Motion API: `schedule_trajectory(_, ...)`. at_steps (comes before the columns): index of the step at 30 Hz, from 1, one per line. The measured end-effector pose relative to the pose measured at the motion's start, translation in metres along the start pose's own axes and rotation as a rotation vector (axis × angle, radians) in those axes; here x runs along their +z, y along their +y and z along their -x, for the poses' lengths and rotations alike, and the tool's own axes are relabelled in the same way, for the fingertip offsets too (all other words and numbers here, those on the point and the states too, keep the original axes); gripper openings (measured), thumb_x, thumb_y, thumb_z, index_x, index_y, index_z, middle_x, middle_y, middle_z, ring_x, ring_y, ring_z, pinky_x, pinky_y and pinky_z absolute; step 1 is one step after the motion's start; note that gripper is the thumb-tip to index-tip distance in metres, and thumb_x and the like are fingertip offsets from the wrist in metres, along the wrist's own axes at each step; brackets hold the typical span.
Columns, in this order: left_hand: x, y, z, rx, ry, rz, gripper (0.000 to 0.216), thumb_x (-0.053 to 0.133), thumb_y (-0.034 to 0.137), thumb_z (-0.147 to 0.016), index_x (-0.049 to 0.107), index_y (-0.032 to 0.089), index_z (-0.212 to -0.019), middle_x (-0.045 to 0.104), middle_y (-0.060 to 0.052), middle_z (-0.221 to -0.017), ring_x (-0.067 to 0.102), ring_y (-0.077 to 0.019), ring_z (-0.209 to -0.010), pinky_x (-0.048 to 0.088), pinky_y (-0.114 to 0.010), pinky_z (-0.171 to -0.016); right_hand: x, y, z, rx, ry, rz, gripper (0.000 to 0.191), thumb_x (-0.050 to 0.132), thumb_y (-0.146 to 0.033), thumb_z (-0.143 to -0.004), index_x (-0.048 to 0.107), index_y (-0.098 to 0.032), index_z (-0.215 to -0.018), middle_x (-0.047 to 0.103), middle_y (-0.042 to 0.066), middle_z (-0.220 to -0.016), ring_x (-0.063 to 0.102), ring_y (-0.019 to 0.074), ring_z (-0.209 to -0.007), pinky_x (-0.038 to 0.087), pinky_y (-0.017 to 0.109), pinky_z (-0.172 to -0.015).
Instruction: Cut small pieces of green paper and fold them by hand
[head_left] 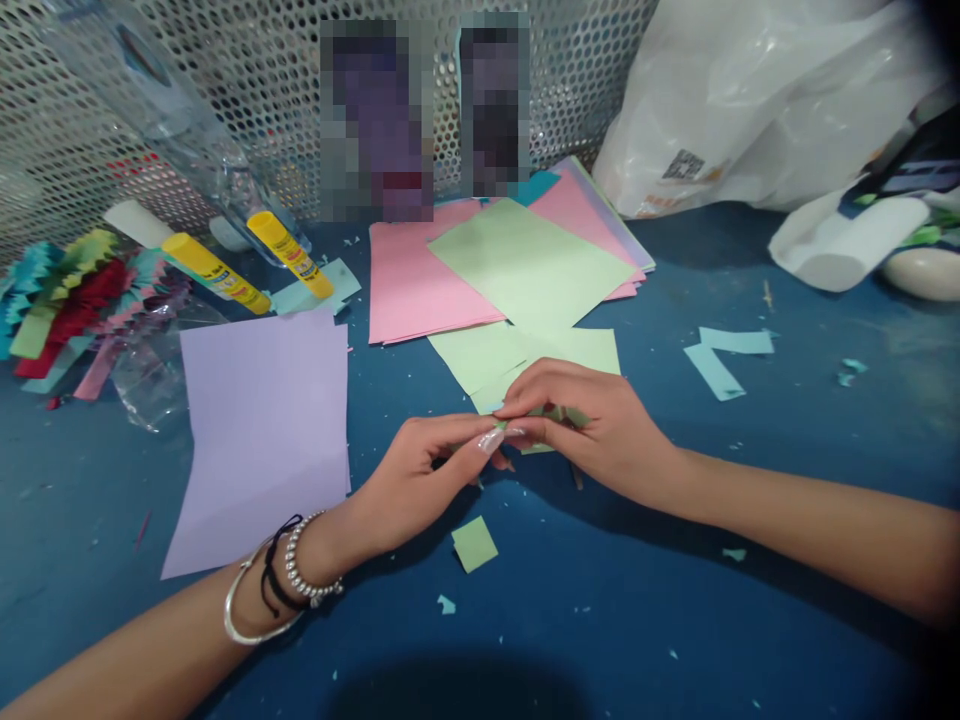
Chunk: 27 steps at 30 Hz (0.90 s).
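My left hand [427, 480] and my right hand [592, 415] meet at the middle of the table, fingertips touching. Both are closed in a pinch on a small piece of light green paper [501, 424], mostly hidden by the fingers. Just below them lies a small green paper square [475, 544]. Green sheets [581, 350] rest partly under and behind my right hand. A lilac sheet [262, 420] lies to the left, behind my braceleted left wrist. Farther back, a green sheet [532, 260] sits on pink sheets [420, 280].
Two yellow glue sticks [217, 272] and a clear bottle [187, 130] are at the back left, near colourful pleated paper pieces [75, 310]. Light blue strips [716, 370] and scraps lie on the blue table [825, 440]. A white plastic bag [720, 110] stands against the perforated metal panel [277, 60].
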<state>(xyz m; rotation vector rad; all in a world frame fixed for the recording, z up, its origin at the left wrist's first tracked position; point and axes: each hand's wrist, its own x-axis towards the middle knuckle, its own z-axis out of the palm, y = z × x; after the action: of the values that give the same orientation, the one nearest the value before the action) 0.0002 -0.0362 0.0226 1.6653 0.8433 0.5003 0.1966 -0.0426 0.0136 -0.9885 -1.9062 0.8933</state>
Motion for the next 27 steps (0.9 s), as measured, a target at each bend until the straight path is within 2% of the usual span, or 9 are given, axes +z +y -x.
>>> schedule_trajectory(3, 0.001, -0.0016, -0.0009, -0.008, 0.016, -0.003, 0.026, 0.048, 0.029, -0.089, 0.065, 0.02, -0.106, 0.067, -0.004, -0.088, 0.06, -0.0123, -0.075, 0.048, -0.02, -0.06, -0.0008, 0.0003, 0.0001, -0.022, -0.004, 0.012, 0.008, 0.056, -0.016, -0.083, 0.064, -0.016, -0.086, 0.06, 0.002, -0.085, 0.058, 0.0083, -0.076, 0.047, 0.019, -0.064)
schedule_trajectory(7, 0.0021, -0.0031, -0.0021, -0.02, 0.072, -0.015, 0.022, 0.051, 0.028, -0.087, 0.069, 0.02, -0.098, 0.068, -0.002, -0.076, 0.06, -0.0097, -0.066, 0.048, -0.017, -0.057, -0.0021, 0.002, -0.0009, -0.08, -0.032, 0.03, 0.013, 0.053, -0.015, -0.085, 0.064, -0.015, -0.093, 0.061, 0.003, -0.088, 0.058, 0.0088, -0.08, 0.047, 0.021, -0.068)
schedule_trajectory(11, 0.0022, -0.0011, -0.0025, -0.072, 0.118, 0.071, 0.023, 0.05, 0.029, -0.088, 0.07, 0.019, -0.095, 0.069, -0.002, -0.073, 0.062, -0.0099, -0.066, 0.049, -0.016, -0.056, -0.0025, 0.0005, -0.0012, -0.108, -0.045, 0.049, 0.018, 0.049, -0.014, -0.087, 0.062, -0.016, -0.099, 0.061, 0.003, -0.091, 0.057, 0.0096, -0.086, 0.046, 0.022, -0.073)
schedule_trajectory(14, 0.0022, 0.0, -0.0027, -0.087, 0.156, 0.14, 0.024, 0.05, 0.03, -0.088, 0.069, 0.019, -0.097, 0.068, -0.002, -0.074, 0.062, -0.0102, -0.065, 0.049, -0.016, -0.052, -0.0018, -0.0023, 0.0, -0.064, -0.014, 0.055, 0.015, 0.05, -0.017, -0.087, 0.058, -0.018, -0.099, 0.059, 0.002, -0.092, 0.056, 0.0104, -0.085, 0.046, 0.023, -0.072)
schedule_trajectory(16, 0.0023, -0.0005, -0.0027, -0.088, 0.184, 0.161, 0.025, 0.049, 0.031, -0.088, 0.067, 0.019, -0.099, 0.068, -0.003, -0.078, 0.06, -0.0095, -0.061, 0.048, -0.016, -0.049, -0.0013, -0.0034, 0.0012, 0.002, 0.049, 0.053, 0.008, 0.053, -0.022, -0.085, 0.053, -0.018, -0.092, 0.056, 0.001, -0.087, 0.054, 0.0105, -0.078, 0.045, 0.024, -0.067)
schedule_trajectory(18, 0.0026, -0.0015, -0.0026, -0.072, 0.222, 0.141, 0.024, 0.049, 0.031, -0.088, 0.067, 0.019, -0.099, 0.068, -0.004, -0.081, 0.058, -0.0081, -0.057, 0.047, -0.016, -0.047, -0.001, -0.0035, 0.002, 0.07, 0.095, 0.059, 0.013, 0.055, -0.027, -0.083, 0.045, -0.019, -0.083, 0.051, -0.001, -0.08, 0.05, 0.0096, -0.068, 0.042, 0.024, -0.061)
schedule_trajectory(23, 0.0018, -0.0038, -0.0022, 0.005, 0.33, 0.007, 0.022, 0.051, 0.03, -0.087, 0.07, 0.021, -0.093, 0.066, -0.003, -0.086, 0.053, -0.0076, -0.06, 0.042, -0.015, -0.044, -0.0004, -0.0039, 0.0002, 0.149, -0.049, 0.091, 0.021, 0.053, -0.035, -0.085, 0.042, -0.019, -0.077, 0.046, -0.002, -0.072, 0.041, 0.0082, -0.057, 0.034, 0.023, -0.051)
schedule_trajectory(27, 0.0011, -0.0036, -0.0019, 0.046, 0.314, -0.061, 0.022, 0.05, 0.027, -0.088, 0.07, 0.023, -0.096, 0.065, -0.002, -0.08, 0.052, -0.0073, -0.058, 0.042, -0.016, -0.045, -0.0001, -0.0056, -0.0013, 0.122, -0.084, 0.122, 0.021, 0.051, -0.036, -0.086, 0.046, -0.018, -0.077, 0.049, -0.001, -0.074, 0.043, 0.009, -0.061, 0.034, 0.023, -0.055)
